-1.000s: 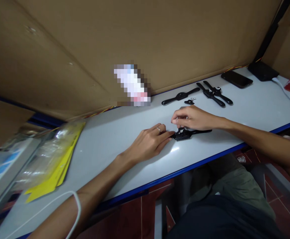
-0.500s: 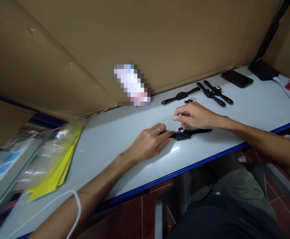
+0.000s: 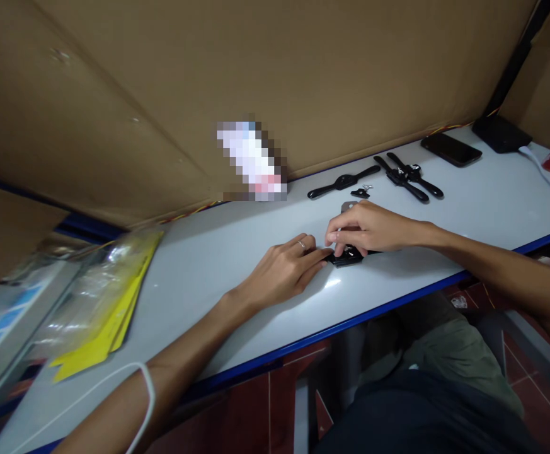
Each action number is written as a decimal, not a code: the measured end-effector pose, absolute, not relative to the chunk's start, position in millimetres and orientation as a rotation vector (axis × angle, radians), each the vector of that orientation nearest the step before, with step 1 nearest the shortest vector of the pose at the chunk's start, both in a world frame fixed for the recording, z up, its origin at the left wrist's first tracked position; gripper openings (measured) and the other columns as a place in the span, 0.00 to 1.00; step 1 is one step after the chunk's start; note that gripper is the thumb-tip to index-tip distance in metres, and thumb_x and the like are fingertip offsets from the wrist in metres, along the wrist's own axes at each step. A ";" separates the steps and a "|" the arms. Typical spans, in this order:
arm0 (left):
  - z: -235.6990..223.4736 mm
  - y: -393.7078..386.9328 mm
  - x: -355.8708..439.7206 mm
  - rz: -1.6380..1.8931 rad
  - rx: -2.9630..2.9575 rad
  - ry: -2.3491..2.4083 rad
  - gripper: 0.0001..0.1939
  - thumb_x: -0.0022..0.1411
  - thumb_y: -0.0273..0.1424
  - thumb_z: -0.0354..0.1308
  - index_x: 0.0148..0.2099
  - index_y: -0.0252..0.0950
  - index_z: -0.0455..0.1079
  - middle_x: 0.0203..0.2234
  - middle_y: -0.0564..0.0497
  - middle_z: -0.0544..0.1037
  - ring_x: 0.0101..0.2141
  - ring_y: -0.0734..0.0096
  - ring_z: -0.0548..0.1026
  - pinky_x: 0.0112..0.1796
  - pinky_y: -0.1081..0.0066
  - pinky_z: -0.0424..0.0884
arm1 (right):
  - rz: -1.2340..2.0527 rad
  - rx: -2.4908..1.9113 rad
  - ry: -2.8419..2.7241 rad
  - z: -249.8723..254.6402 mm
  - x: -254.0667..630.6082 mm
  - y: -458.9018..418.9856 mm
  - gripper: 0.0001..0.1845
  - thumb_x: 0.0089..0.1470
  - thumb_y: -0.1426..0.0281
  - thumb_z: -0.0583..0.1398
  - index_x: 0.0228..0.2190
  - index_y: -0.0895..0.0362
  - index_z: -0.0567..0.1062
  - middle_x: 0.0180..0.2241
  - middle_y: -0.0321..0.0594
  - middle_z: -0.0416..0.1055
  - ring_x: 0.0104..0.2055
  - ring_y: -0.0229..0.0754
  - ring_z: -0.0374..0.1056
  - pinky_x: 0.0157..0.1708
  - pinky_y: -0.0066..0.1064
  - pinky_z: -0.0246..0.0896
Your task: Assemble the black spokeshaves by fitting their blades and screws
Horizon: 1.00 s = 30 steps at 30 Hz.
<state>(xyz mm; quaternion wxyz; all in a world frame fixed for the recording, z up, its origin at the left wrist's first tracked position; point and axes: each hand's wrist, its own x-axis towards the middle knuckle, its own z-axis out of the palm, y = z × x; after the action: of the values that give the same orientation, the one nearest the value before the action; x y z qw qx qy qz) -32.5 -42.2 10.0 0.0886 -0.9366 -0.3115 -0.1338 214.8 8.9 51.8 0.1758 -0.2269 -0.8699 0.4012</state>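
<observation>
A black spokeshave lies on the white bench in front of me. My left hand, with a ring on one finger, is closed on its left handle end. Over the middle of the tool, my right hand is bent with thumb and fingertips pinched together at the small screws on its body. Its own fingers hide the exact grip. A small grey metal plate peeks out behind the right hand; whether they touch I cannot tell. Just beyond sits a small black part with a screw.
More black spokeshaves lie along the back, near a phone and a black box with a white cable. A blurred upright item leans on the cardboard wall. Clear plastic and yellow sheets lie at left. A white cable crosses my left forearm.
My right hand has shifted slightly left and down, its fingertips now over the spokeshave's middle. The grey plate and the small black part show more fully. My left hand stays in place.
</observation>
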 end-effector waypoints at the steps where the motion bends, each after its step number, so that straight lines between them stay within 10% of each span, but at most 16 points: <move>1: 10.1 -42.3 -32.4 -0.399 -2.786 -0.926 0.17 0.77 0.33 0.45 0.56 0.37 0.73 0.35 0.48 0.72 0.36 0.67 0.75 0.29 0.71 0.73 | 1.125 -0.650 -2.458 52.2 214.7 8.9 0.15 0.65 0.68 0.55 0.30 0.59 0.77 0.31 0.37 0.81 0.18 0.28 0.64 0.25 0.27 0.55; 30: 10.0 -42.1 -31.6 -0.419 -2.806 -0.932 0.16 0.76 0.32 0.47 0.55 0.36 0.74 0.35 0.48 0.72 0.36 0.67 0.74 0.30 0.71 0.73 | 0.969 -0.660 -2.487 53.7 214.6 10.5 0.14 0.63 0.70 0.56 0.27 0.59 0.77 0.22 0.33 0.75 0.22 0.32 0.64 0.31 0.29 0.54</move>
<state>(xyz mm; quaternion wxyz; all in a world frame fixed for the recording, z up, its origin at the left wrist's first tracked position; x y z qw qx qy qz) -31.6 -42.1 10.0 0.0775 -0.9368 -0.3111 -0.1400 214.6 10.5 53.7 0.1947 -0.2353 -0.8873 0.3456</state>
